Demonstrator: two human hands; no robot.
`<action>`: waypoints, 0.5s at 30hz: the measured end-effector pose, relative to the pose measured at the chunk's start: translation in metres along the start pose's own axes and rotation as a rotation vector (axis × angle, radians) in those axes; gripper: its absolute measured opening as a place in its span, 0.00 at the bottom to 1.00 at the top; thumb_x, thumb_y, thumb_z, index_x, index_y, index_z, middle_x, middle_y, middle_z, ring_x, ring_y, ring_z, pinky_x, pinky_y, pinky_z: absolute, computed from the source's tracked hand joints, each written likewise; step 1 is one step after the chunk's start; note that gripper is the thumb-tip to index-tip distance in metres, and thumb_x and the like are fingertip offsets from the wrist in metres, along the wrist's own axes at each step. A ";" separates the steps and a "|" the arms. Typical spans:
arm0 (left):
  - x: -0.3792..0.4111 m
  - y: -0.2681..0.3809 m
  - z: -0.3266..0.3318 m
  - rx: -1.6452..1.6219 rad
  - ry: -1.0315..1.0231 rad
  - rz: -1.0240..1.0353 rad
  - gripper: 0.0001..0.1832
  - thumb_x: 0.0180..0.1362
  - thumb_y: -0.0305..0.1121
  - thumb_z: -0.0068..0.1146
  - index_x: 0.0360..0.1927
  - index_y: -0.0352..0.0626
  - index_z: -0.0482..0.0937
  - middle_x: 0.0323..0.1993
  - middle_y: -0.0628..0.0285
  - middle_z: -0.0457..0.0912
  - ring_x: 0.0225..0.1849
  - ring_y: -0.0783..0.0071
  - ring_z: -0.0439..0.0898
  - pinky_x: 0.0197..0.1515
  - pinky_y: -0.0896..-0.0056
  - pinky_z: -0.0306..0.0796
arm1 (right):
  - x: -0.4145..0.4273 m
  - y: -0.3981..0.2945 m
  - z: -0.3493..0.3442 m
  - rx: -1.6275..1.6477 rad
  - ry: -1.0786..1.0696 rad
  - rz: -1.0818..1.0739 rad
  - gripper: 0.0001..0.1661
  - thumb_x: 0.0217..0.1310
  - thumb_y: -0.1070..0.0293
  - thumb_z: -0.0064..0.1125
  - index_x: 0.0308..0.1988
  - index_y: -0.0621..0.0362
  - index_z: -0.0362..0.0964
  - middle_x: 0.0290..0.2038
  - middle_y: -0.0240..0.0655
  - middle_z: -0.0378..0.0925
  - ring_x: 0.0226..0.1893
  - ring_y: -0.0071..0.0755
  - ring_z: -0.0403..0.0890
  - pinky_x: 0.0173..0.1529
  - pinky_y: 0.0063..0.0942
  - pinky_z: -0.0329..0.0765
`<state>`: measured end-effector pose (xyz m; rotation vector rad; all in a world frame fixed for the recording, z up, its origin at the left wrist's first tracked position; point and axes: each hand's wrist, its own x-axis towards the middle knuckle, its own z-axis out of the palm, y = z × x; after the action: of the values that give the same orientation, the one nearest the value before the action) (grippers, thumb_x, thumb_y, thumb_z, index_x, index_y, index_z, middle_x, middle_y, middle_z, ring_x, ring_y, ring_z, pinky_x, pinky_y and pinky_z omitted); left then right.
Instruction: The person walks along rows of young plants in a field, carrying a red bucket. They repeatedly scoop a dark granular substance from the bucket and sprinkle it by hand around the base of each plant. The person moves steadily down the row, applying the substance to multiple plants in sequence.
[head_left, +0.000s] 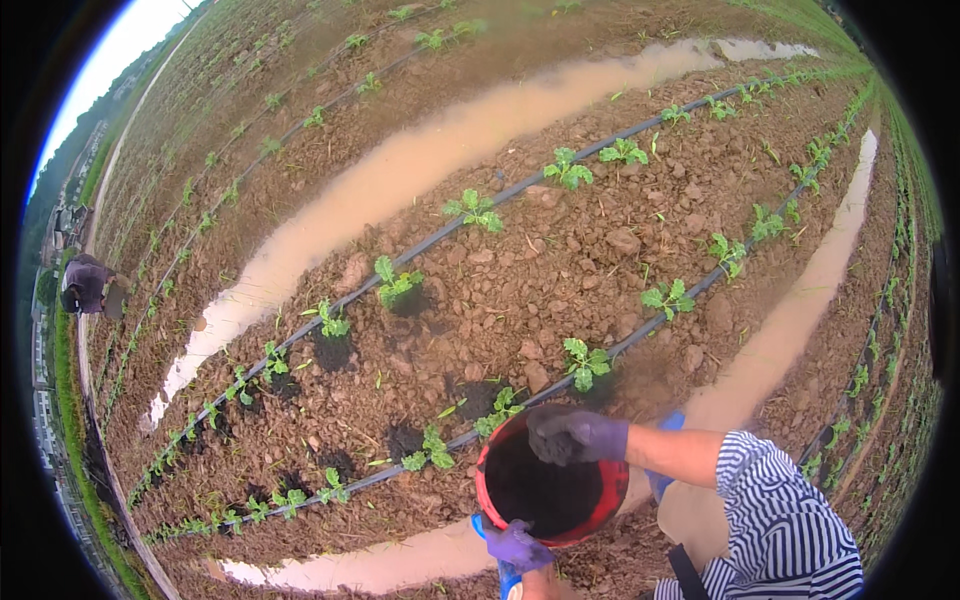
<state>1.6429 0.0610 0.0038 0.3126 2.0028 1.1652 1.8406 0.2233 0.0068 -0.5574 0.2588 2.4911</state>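
Note:
A red bucket (490, 487) holding dark, loose material (551, 491) is at the bottom centre. My left hand (517, 546), in a purple glove, grips the bucket's near left rim. My right hand (577, 437), in a purple glove with blackened fingers, is curled over the bucket's upper part; whether it holds any material is hidden. Just beyond the rim grows a leafy seedling (499, 411), beside a black drip line (375, 477). Another seedling (586, 364) stands farther up that line, with dark material on the soil by its base.
A second drip line (517, 187) runs through another row of seedlings (471, 210). Muddy water fills furrows (420, 165) on the far side and right (780, 322). Dark patches (332, 351) lie beside several plants. Another person (88, 283) bends over at the far left.

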 end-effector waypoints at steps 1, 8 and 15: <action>-0.013 -0.017 0.032 0.012 -0.078 -0.064 0.39 0.32 0.14 0.50 0.58 0.31 0.69 0.46 0.52 0.79 0.40 0.65 0.79 0.37 0.70 0.77 | -0.020 -0.042 -0.012 -0.086 0.092 -0.234 0.03 0.60 0.70 0.55 0.34 0.54 0.69 0.21 0.29 0.72 0.19 0.24 0.73 0.22 0.21 0.71; -0.017 0.007 0.043 -0.141 -0.137 -0.065 0.43 0.29 0.15 0.46 0.61 0.30 0.67 0.52 0.51 0.76 0.47 0.61 0.78 0.42 0.70 0.77 | 0.103 -0.223 -0.034 -0.057 0.363 -0.783 0.07 0.66 0.65 0.53 0.32 0.50 0.73 0.28 0.30 0.80 0.28 0.30 0.80 0.40 0.36 0.79; -0.009 0.018 0.021 -0.060 -0.044 -0.100 0.45 0.25 0.11 0.47 0.59 0.31 0.70 0.53 0.51 0.76 0.50 0.60 0.77 0.52 0.64 0.73 | 0.116 -0.151 -0.017 -0.368 0.641 -0.683 0.17 0.62 0.66 0.55 0.50 0.60 0.70 0.32 0.35 0.77 0.34 0.31 0.79 0.40 0.33 0.79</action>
<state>1.6612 0.0790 0.0173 0.2039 1.9186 1.1441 1.8447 0.3983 -0.0690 -1.3378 -0.1472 1.6438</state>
